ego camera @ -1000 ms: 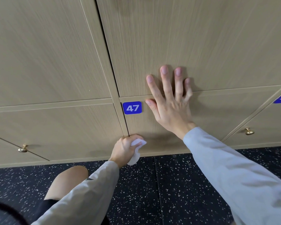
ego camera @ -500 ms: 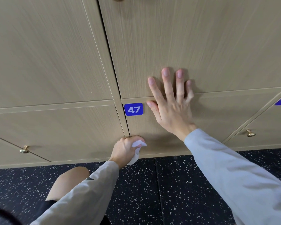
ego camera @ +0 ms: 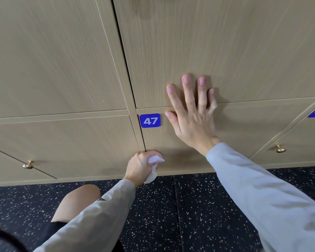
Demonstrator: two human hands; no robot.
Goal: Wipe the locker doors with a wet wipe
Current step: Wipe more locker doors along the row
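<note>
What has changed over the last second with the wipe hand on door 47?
Hardly anything. The left hand grips the wet wipe at the lower left edge of door 47, where it was a second ago. The right hand stays flat across the seam above that door. Everything sits slightly lower in view, so only the camera seems to have tilted. Nothing taken or let go.

Even, fairly bright indoor light, perhaps from overhead. Soft shadows lie under the hands (ego camera: 193, 120) on the doors (ego camera: 225, 42). Wide-angle bending curves the seams toward the edges. No glare; corners look slightly soft.
</note>
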